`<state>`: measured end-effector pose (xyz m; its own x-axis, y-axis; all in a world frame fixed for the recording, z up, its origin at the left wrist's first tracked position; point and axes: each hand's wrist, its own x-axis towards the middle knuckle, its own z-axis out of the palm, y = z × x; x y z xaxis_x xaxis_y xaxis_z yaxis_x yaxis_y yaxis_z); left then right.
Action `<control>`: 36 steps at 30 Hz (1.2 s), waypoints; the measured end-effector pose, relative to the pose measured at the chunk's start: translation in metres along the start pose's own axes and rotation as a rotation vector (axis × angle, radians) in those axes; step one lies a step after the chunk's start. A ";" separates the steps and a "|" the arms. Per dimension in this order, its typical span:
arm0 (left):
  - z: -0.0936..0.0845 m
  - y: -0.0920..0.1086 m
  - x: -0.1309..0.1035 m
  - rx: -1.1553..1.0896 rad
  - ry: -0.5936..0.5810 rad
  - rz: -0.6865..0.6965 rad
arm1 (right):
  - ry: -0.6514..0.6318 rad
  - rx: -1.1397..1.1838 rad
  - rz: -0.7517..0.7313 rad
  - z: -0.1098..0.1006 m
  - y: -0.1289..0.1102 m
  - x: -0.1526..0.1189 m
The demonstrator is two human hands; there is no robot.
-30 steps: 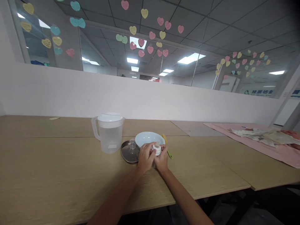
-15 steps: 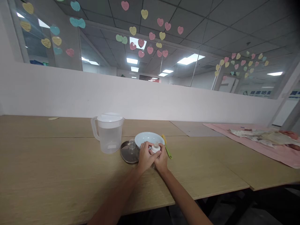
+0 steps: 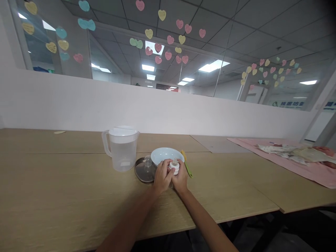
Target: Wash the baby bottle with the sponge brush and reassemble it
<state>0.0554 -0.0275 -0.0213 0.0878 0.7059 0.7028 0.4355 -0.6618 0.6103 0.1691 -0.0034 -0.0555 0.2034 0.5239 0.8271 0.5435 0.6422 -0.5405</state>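
Observation:
In the head view, a baby bottle with a white screw collar and a clear teat is between my two hands. My left hand has its fingers and thumb closed against the left side of the collar. My right hand wraps round the bottle from the right, and most of the bottle's body is hidden behind the hands. Just behind them sits a white bowl. To the left, a metal tray carries a clear bottle cap. A green-handled brush with a yellow head lies to the right.
A clear lidded jug stands left of the tray. At the far right, a pink cloth has fabric items on it. A small pale flat piece lies at the back left. The table's front edge is close below my forearms.
My left thumb has shifted from across the front of the collar to its left side, so more of the white collar shows. The other things on the table stay in place.

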 end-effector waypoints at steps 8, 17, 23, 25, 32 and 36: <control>0.001 0.005 0.003 0.011 0.003 0.036 | 0.022 0.005 0.004 0.001 0.003 0.000; -0.002 -0.001 0.002 0.073 -0.011 0.063 | 0.012 0.045 0.036 0.000 0.004 -0.001; 0.006 -0.001 -0.004 0.045 0.077 0.073 | 0.038 0.044 0.067 0.003 0.008 -0.001; 0.006 -0.002 -0.006 0.043 0.086 0.086 | 0.051 0.036 0.068 0.004 0.008 -0.002; 0.001 -0.005 -0.005 0.079 0.067 0.126 | 0.017 0.003 0.023 0.000 0.000 0.001; 0.002 -0.002 -0.003 0.114 0.041 0.115 | 0.008 -0.016 0.009 -0.001 0.000 0.003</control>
<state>0.0560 -0.0276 -0.0260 0.1070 0.6144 0.7817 0.5236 -0.7032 0.4810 0.1700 -0.0027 -0.0529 0.2152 0.5248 0.8236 0.5545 0.6286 -0.5454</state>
